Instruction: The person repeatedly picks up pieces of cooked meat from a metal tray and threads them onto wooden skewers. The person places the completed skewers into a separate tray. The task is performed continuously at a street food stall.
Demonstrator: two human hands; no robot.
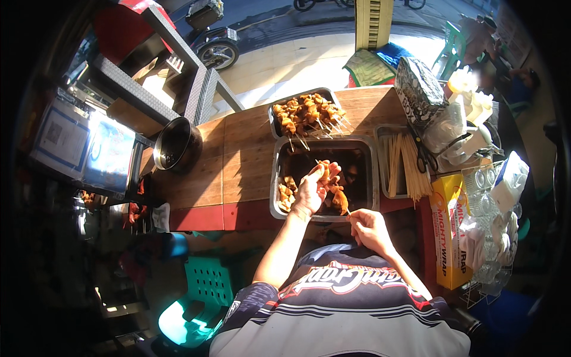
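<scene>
The right hand [369,229] pinches the end of a thin wooden skewer [344,205], fingers narrow; the left hand [313,185] grips glistening orange-brown meat chunks [336,195] threaded on it, over the rectangular steel tray [324,143] on the wooden tabletop [232,160]. Beyond lies a tray of finished skewers [306,112].

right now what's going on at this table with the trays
A person is threading meat onto a skewer. The left hand holds meat pieces over the near metal tray, and the right hand pinches the skewer's end. A far tray holds finished skewers; bare sticks lie in a tray to the right.
</scene>
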